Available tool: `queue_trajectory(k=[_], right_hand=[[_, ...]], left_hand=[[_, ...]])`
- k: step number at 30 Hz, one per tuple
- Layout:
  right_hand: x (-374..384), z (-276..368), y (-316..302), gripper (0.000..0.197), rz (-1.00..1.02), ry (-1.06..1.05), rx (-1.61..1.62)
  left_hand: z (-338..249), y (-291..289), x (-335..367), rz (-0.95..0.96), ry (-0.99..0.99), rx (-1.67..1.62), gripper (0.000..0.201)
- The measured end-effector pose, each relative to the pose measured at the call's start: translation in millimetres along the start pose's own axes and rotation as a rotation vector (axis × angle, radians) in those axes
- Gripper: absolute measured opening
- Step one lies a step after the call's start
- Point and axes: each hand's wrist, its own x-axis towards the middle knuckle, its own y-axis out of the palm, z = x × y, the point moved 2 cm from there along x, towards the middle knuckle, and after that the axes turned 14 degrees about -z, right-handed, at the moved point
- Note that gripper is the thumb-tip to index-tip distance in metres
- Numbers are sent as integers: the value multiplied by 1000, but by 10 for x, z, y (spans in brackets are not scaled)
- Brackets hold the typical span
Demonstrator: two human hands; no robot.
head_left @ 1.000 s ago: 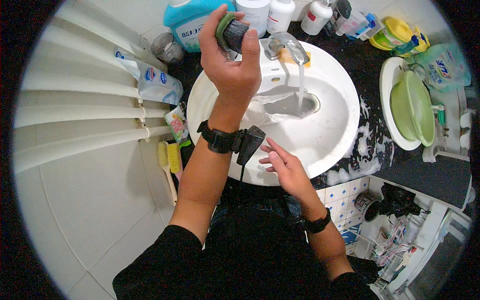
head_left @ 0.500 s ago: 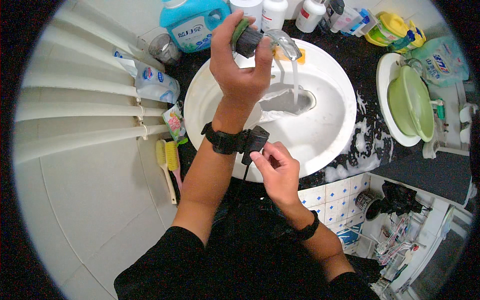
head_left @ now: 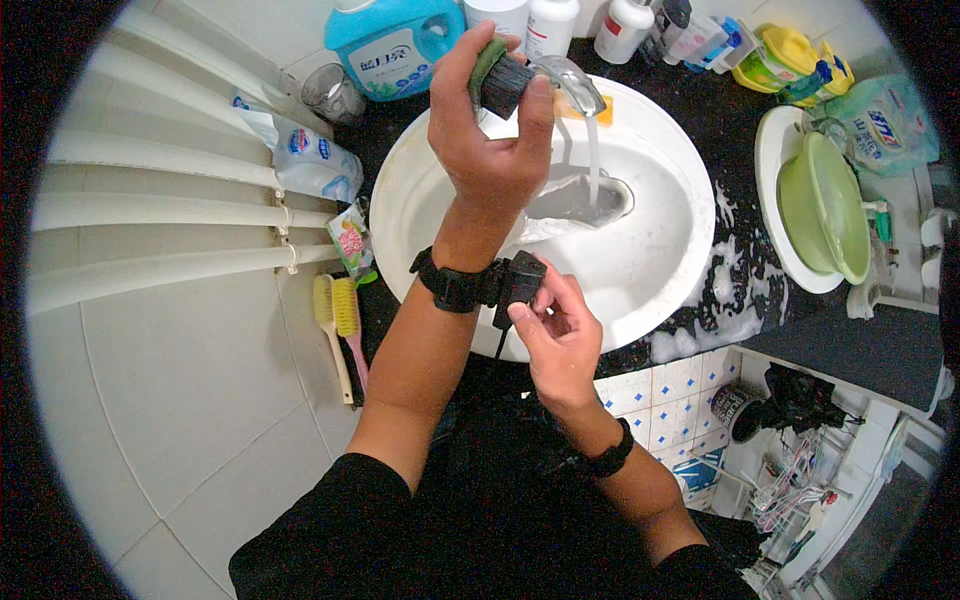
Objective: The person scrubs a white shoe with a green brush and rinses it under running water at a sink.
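Raised over the far left part of the white washbasin (head_left: 660, 300), my left hand (head_left: 490, 155) is closed around a scrub brush (head_left: 503, 84) with a green back and dark bristles. Just right of the brush, a tap (head_left: 575, 88) runs water. The stream falls on a white, shoe-shaped thing (head_left: 545, 228) with a grey inside, lying in the basin. A black strap circles my left wrist and carries a small black box (head_left: 524, 280) with a cable. My right hand (head_left: 562, 345) pinches this box between thumb and fingers, in front of the basin's near rim.
A blue detergent jug (head_left: 395, 60), a glass (head_left: 333, 95) and several bottles line the back. Two yellow-bristled brushes (head_left: 345, 310) lie at left. Foam (head_left: 715, 335) is on the black counter; a green basin (head_left: 825, 210) stands at right.
The whole view has shifted slightly. My left hand keeps hold of the brush, now turned a little, and my right hand stays at the box. The water still runs.
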Motion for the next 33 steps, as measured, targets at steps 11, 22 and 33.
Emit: queue_trajectory(k=[11, 22, 33], right_hand=[[23, -22, -8, 55, -1, 53, 51], [76, -60, 46, 51, -92, 210, 234], [1364, -426, -204, 14, -158, 481, 149]], left_hand=[[36, 14, -27, 5, -15, 0, 48], [126, 28, 7, -24, -27, 13, 47], [217, -21, 13, -55, -162, -1, 45]])
